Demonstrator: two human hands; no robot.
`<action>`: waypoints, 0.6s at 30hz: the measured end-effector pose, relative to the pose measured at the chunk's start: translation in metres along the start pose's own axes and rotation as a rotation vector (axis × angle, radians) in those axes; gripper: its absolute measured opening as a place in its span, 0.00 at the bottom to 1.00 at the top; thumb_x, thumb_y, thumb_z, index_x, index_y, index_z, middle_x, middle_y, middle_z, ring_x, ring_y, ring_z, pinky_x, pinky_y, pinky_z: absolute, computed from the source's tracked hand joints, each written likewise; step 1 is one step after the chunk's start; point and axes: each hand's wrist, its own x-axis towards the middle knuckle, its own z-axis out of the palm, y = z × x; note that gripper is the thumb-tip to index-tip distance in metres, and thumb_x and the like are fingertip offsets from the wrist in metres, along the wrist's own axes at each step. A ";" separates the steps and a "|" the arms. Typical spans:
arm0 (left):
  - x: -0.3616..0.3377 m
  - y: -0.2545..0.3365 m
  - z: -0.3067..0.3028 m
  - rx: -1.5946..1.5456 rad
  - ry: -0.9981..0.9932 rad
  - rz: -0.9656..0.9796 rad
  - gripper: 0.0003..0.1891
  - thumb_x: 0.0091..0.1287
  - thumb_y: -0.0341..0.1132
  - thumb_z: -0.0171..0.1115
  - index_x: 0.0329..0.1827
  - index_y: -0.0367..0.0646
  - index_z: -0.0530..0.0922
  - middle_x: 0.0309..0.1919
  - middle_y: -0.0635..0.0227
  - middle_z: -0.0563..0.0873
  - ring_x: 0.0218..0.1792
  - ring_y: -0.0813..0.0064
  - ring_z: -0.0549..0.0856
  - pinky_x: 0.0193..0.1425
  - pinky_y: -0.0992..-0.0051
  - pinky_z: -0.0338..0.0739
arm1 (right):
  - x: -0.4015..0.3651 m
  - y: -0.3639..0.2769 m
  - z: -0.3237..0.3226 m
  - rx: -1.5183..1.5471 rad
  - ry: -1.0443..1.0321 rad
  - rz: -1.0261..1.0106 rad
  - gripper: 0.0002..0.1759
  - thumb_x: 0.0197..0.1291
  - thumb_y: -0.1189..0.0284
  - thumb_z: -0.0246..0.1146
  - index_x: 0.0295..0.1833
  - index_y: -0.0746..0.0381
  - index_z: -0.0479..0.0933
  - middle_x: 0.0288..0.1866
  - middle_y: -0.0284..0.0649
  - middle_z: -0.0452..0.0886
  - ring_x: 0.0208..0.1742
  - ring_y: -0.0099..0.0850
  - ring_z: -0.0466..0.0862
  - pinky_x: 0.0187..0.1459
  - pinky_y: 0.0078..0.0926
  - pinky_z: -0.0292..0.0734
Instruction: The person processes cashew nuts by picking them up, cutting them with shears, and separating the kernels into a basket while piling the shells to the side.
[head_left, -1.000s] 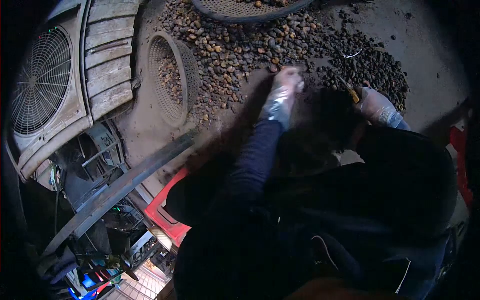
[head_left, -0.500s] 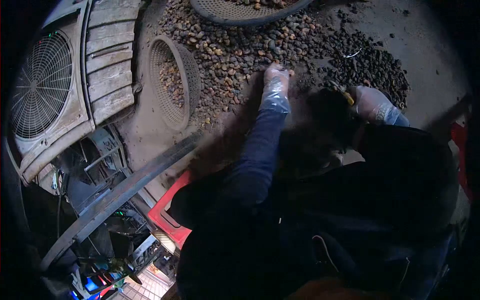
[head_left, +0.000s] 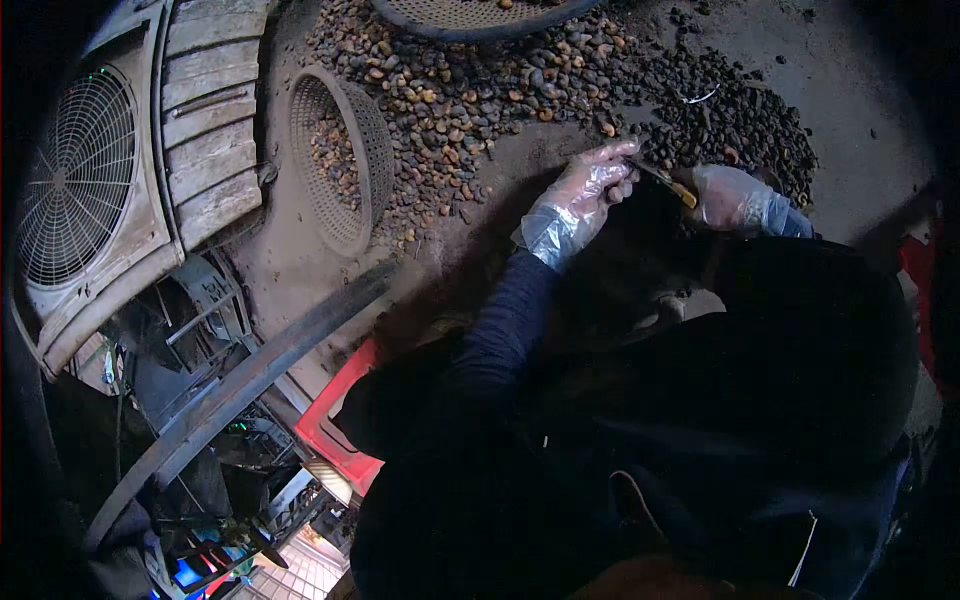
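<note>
Fan (head_left: 65, 190) at left beside wooden slats (head_left: 212, 110); mesh basket (head_left: 383, 150) tilted on edge; red crate (head_left: 332, 428) lower down.

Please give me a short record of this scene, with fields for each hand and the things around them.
left hand: in a clear glove, fingertips near the tool's tip; whether it holds anything is unclear
right hand: gloved, grips a yellow-handled tool
floor: light nuts and dark nuts in heaps
basket: tilted, beside the light nuts
</note>
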 end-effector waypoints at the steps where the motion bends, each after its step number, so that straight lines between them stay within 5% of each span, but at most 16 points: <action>1: 0.000 -0.001 0.001 -0.001 0.002 -0.002 0.22 0.80 0.28 0.63 0.75 0.35 0.79 0.50 0.68 0.86 0.43 0.80 0.80 0.49 0.78 0.77 | -0.002 -0.005 -0.005 0.055 -0.084 0.045 0.21 0.64 0.61 0.75 0.48 0.69 0.83 0.37 0.52 0.88 0.40 0.50 0.90 0.44 0.48 0.86; 5: 0.000 -0.007 -0.004 0.125 -0.007 -0.055 0.26 0.80 0.29 0.64 0.79 0.33 0.73 0.44 0.67 0.85 0.40 0.80 0.80 0.46 0.80 0.77 | 0.012 0.033 0.027 0.181 -0.054 -0.253 0.18 0.67 0.63 0.73 0.52 0.67 0.83 0.38 0.51 0.88 0.40 0.48 0.90 0.44 0.48 0.85; 7: -0.001 -0.011 -0.008 0.101 -0.065 -0.057 0.28 0.80 0.30 0.64 0.81 0.35 0.70 0.44 0.68 0.84 0.43 0.81 0.81 0.48 0.78 0.77 | 0.011 0.030 0.035 0.213 -0.016 0.121 0.24 0.69 0.58 0.71 0.59 0.67 0.83 0.44 0.56 0.90 0.46 0.54 0.91 0.49 0.47 0.85; 11: 0.006 -0.004 -0.006 0.182 0.191 0.097 0.26 0.81 0.34 0.66 0.78 0.33 0.72 0.41 0.70 0.84 0.42 0.79 0.83 0.50 0.76 0.81 | 0.008 0.031 0.035 0.177 0.077 0.215 0.25 0.71 0.57 0.71 0.60 0.68 0.83 0.47 0.53 0.91 0.51 0.50 0.91 0.54 0.46 0.84; 13: 0.037 -0.003 -0.018 0.473 0.512 0.183 0.19 0.78 0.34 0.68 0.68 0.35 0.82 0.41 0.70 0.86 0.42 0.80 0.85 0.50 0.74 0.84 | 0.001 0.028 0.024 0.273 0.110 0.277 0.23 0.71 0.61 0.71 0.61 0.68 0.82 0.49 0.49 0.91 0.55 0.45 0.91 0.58 0.43 0.83; 15: 0.079 -0.005 -0.035 0.819 0.469 0.283 0.13 0.75 0.35 0.72 0.56 0.37 0.88 0.43 0.64 0.90 0.44 0.73 0.89 0.51 0.69 0.87 | 0.001 0.025 0.021 0.307 0.103 0.288 0.23 0.70 0.63 0.72 0.62 0.68 0.82 0.50 0.48 0.91 0.56 0.43 0.90 0.58 0.42 0.83; 16: 0.097 -0.011 -0.046 1.325 0.463 0.511 0.11 0.72 0.35 0.74 0.49 0.36 0.89 0.43 0.58 0.92 0.47 0.61 0.92 0.53 0.64 0.88 | 0.001 0.025 0.020 0.348 0.096 0.303 0.23 0.69 0.66 0.72 0.63 0.68 0.82 0.51 0.47 0.91 0.57 0.42 0.90 0.59 0.41 0.82; 17: 0.113 -0.014 -0.040 1.652 0.526 0.360 0.13 0.70 0.35 0.75 0.50 0.33 0.88 0.44 0.53 0.93 0.50 0.53 0.93 0.57 0.60 0.88 | 0.002 0.025 0.018 0.347 0.099 0.304 0.23 0.69 0.66 0.72 0.63 0.68 0.82 0.51 0.47 0.91 0.57 0.42 0.90 0.59 0.41 0.82; 18: 0.123 -0.027 -0.053 1.626 0.493 0.484 0.13 0.70 0.34 0.75 0.50 0.33 0.88 0.44 0.53 0.93 0.49 0.53 0.93 0.58 0.59 0.88 | 0.002 0.025 0.017 0.371 0.058 0.297 0.24 0.68 0.67 0.71 0.65 0.68 0.81 0.51 0.47 0.91 0.56 0.41 0.90 0.59 0.41 0.82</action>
